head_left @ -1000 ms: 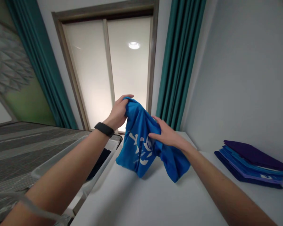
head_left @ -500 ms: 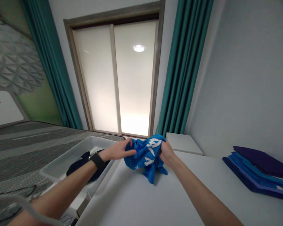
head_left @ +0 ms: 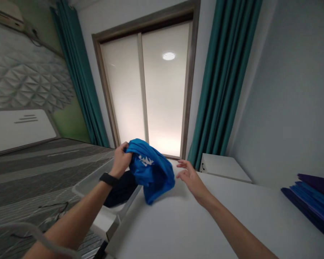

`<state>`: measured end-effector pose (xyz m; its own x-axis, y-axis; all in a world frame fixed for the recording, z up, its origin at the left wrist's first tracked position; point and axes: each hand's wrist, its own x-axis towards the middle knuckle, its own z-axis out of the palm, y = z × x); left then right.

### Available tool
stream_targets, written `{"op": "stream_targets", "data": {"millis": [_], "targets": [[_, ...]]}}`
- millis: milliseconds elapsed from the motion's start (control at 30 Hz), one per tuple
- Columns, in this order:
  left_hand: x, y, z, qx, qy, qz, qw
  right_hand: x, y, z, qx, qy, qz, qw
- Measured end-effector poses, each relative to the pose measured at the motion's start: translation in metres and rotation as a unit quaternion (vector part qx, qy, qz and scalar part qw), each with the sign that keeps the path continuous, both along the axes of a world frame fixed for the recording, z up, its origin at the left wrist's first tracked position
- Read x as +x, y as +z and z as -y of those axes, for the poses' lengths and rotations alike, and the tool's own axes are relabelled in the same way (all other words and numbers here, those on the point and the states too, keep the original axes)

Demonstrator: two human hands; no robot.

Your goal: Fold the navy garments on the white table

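A bunched blue cloth garment (head_left: 153, 171) with white lettering hangs above the white table (head_left: 178, 223). Its kind is hard to make out while it is crumpled. My left hand (head_left: 121, 158), with a dark watch on the wrist, is closed round the garment's upper left edge. Just right of the garment, apart from it, my right hand (head_left: 190, 178) has its fingers spread and holds nothing. Left of the table stands a translucent plastic bin (head_left: 88, 183) with dark cloth (head_left: 120, 190) inside, partly hidden behind my left forearm.
A stack of folded blue and purple cloths (head_left: 313, 201) lies at the table's right side. Beyond the far end is a white cabinet (head_left: 224, 167), near a green curtain (head_left: 224, 90) and a frosted sliding door (head_left: 164, 97). A pale curved tube (head_left: 35, 233) crosses the lower left.
My right hand has let go of the blue garment and opened. My left hand has closed on its edge and lifted it up. The view has turned slightly left.
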<state>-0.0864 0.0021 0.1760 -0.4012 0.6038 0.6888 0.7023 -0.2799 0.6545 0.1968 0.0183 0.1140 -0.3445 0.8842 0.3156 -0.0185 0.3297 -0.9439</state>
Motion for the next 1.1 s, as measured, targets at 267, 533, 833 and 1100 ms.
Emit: {"op": "stream_targets", "data": {"millis": [267, 533, 833, 1100], "targets": [[-0.093, -0.027, 0.019, -0.267, 0.211, -0.196, 0.920, 0.026, -0.083, 0.002, -0.032, -0.009, 0.108, 0.994], [-0.059, -0.068, 0.009, -0.445, 0.061, -0.303, 0.841, 0.044, -0.126, -0.007, -0.057, -0.006, 0.102, 0.993], [0.022, -0.073, -0.008, -0.397, 0.006, -0.446, 0.802, 0.055, -0.128, 0.004, -0.030, 0.019, 0.132, 0.991], [0.163, -0.096, 0.009, -0.211, -0.227, -0.409, 0.859, 0.129, -0.111, 0.002, 0.122, -0.112, 0.308, 0.937]]}}
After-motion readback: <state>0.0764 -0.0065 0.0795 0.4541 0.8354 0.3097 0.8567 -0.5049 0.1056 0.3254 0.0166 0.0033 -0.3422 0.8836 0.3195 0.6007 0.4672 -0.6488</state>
